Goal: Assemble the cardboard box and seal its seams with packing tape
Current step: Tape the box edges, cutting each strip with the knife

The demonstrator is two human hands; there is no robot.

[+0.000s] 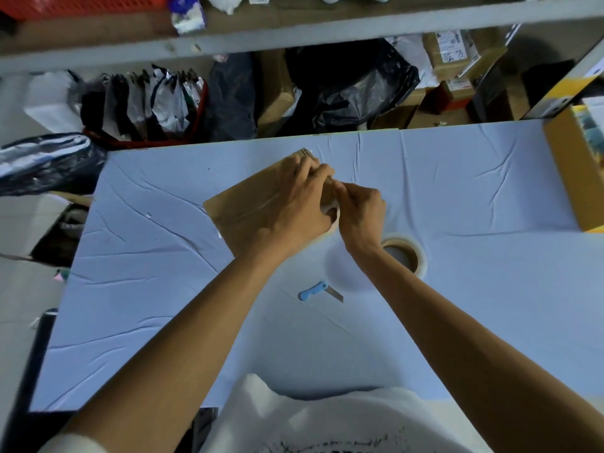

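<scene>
A brown cardboard box [242, 204] lies on the light blue table cloth [163, 289], with a strip of clear tape shining along its top. My left hand [294, 204] grips a roll of packing tape [331, 217] at the box's right edge; only a small white part of the roll shows. My right hand [359, 210] meets it there, fingers curled and pinching at the tape just beside the left hand's fingers. A second, larger tape roll [405, 253] lies flat on the cloth under my right wrist.
A small blue-handled utility knife [318, 291] lies on the cloth near me. A yellow and brown carton [575, 168] stands at the table's right edge. Beyond the far edge are shelves, black bags [353, 86], a red basket [143, 106] and stacked parcels.
</scene>
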